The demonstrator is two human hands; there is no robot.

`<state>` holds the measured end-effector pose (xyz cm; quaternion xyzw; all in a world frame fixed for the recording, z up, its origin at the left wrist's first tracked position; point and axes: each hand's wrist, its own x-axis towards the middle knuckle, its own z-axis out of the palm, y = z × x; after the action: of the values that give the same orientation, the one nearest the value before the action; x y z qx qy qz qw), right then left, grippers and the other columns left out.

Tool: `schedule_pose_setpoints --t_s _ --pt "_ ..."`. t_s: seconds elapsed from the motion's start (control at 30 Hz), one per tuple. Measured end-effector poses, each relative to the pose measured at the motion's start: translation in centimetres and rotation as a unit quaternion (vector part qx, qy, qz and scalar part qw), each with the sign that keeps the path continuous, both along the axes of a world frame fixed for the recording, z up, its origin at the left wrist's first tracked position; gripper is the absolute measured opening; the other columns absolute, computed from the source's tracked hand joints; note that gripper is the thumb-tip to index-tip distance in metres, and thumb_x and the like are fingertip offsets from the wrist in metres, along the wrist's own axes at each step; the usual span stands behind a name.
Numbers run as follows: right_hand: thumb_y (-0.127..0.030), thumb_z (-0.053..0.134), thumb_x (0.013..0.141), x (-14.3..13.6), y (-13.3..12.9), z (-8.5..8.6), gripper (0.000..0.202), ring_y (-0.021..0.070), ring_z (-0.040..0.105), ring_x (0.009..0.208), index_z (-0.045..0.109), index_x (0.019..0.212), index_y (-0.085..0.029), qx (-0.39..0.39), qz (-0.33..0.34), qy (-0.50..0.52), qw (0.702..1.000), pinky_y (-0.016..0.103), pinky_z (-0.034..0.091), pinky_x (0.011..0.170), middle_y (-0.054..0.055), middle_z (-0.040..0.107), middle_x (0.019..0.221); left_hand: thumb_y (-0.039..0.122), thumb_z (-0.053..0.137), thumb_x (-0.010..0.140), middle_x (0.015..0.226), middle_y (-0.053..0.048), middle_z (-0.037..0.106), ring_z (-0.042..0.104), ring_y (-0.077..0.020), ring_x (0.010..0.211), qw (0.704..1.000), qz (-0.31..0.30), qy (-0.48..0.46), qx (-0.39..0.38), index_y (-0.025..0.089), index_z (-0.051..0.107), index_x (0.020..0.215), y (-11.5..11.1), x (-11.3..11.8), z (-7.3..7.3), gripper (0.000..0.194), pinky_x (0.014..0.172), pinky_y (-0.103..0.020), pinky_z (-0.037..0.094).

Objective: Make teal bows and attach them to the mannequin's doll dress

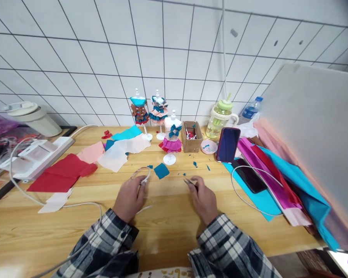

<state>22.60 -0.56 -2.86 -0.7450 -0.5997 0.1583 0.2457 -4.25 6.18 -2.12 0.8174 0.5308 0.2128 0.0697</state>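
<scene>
My left hand (130,198) is closed around a thin white cord (146,178), which loops above the fingers and trails below them. In my right hand (203,199) is a small pointed tool (188,181), perhaps scissors, its tip toward the middle. Between and beyond the hands lies a teal paper square (161,170), with teal scraps (195,164) around it. Just behind the square stands a small white dress form (173,133) with a teal bow and a magenta ruffled skirt. Two more dressed forms (139,110) (158,110) stand behind it.
Red paper (62,173), pale paper (116,154) and a power strip (43,156) lie left. A cardboard box (192,143), pink dish (208,146), upright phone (228,144) and green-lidded jug (220,119) stand at the back. Coloured sheets (261,204), a black phone (249,177) and cable lie right.
</scene>
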Motion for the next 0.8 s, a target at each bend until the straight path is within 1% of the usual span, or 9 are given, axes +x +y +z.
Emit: schedule_pose_setpoints --t_s 0.1,0.23,0.33,0.4,0.43,0.53,0.67,0.73,0.8 --pt "-0.045 0.042 0.093 2.4 0.1 -0.1 0.033 0.0204 0.062 0.076 0.047 0.113 -0.019 0.0 -0.03 -0.068 0.997 0.027 0.031 0.061 0.004 0.067 0.082 0.024 0.037 0.088 0.111 -0.012 0.065 0.06 -0.0286 0.096 0.995 0.041 0.091 0.01 0.016 0.056 0.114 2.1 -2.1 0.2 0.033 0.084 -0.042 0.042" --pt "-0.041 0.048 0.091 4.3 -0.2 -0.5 0.024 0.0213 0.058 0.08 0.052 0.1 -0.019 0.012 0.007 -0.142 0.99 0.029 0.034 0.065 0.006 0.063 0.084 0.024 0.045 0.079 0.113 -0.014 0.062 0.054 -0.0335 0.104 0.982 0.066 0.178 0.007 0.016 0.057 0.116 3.3 -4.1 0.6 0.04 0.086 -0.047 0.039" --pt "-0.037 0.052 0.09 4.6 -0.4 -0.8 0.018 0.0208 0.054 0.085 0.054 0.094 -0.02 0.042 0.027 -0.153 0.987 0.03 0.036 0.073 0.006 0.061 0.089 0.034 0.047 0.081 0.118 -0.015 0.06 0.052 -0.0357 0.106 0.978 0.112 0.17 0.054 0.016 0.056 0.12 2.7 -4.0 1.2 0.044 0.088 -0.05 0.038" --pt "-0.039 0.055 0.088 4.8 -0.3 -1.0 0.018 0.0211 0.052 0.089 0.057 0.092 -0.02 0.052 0.021 -0.147 0.987 0.031 0.036 0.077 0.006 0.059 0.091 0.034 0.048 0.083 0.119 -0.016 0.059 0.052 -0.0352 0.107 0.979 0.119 0.135 0.099 0.014 0.055 0.121 1.8 -2.9 1.7 0.044 0.089 -0.049 0.038" --pt "-0.04 0.056 0.087 4.9 -0.3 -1.0 0.02 0.0215 0.052 0.089 0.058 0.09 -0.021 0.052 0.013 -0.143 0.988 0.032 0.036 0.077 0.006 0.059 0.091 0.032 0.047 0.084 0.117 -0.015 0.06 0.052 -0.0334 0.107 0.983 0.094 0.114 0.112 0.015 0.058 0.118 1.4 -2.0 1.9 0.039 0.091 -0.048 0.038" --pt "-0.045 0.06 0.082 5.2 -0.3 -0.9 0.027 0.0233 0.052 0.092 0.06 0.095 -0.022 0.052 -0.013 -0.128 0.99 0.035 0.035 0.078 0.006 0.06 0.096 0.024 0.043 0.089 0.105 -0.009 0.066 0.058 -0.0243 0.099 0.99 -0.094 0.093 0.055 0.018 0.064 0.106 0.6 1.2 2.1 0.028 0.091 -0.039 0.041" --pt "-0.042 0.059 0.083 4.3 -0.4 0.0 0.037 0.0253 0.05 0.102 0.055 0.111 -0.019 0.129 -0.033 -0.109 0.985 0.038 0.035 0.086 0.009 0.06 0.109 0.028 0.049 0.089 0.115 -0.011 0.064 0.056 -0.0255 0.107 0.989 -0.116 0.086 0.021 0.018 0.063 0.11 1.0 4.4 1.1 0.028 0.094 -0.042 0.04" --pt "-0.035 0.054 0.086 2.9 -0.3 0.5 0.027 0.0236 0.05 0.101 0.057 0.107 -0.018 0.162 0.024 -0.088 0.983 0.037 0.035 0.088 0.009 0.061 0.106 0.028 0.051 0.088 0.114 -0.009 0.065 0.056 -0.0257 0.107 0.988 -0.127 0.084 0.006 0.021 0.065 0.107 1.2 4.9 0.7 0.025 0.093 -0.044 0.038" --pt "-0.028 0.05 0.088 0.8 0.1 0.9 0.018 0.0213 0.051 0.098 0.06 0.101 -0.02 0.157 0.125 -0.062 0.978 0.035 0.036 0.089 0.007 0.063 0.101 0.027 0.051 0.088 0.109 -0.006 0.066 0.056 -0.0247 0.105 0.985 -0.149 0.081 -0.003 0.025 0.066 0.103 0.7 4.9 0.6 0.021 0.094 -0.046 0.034"
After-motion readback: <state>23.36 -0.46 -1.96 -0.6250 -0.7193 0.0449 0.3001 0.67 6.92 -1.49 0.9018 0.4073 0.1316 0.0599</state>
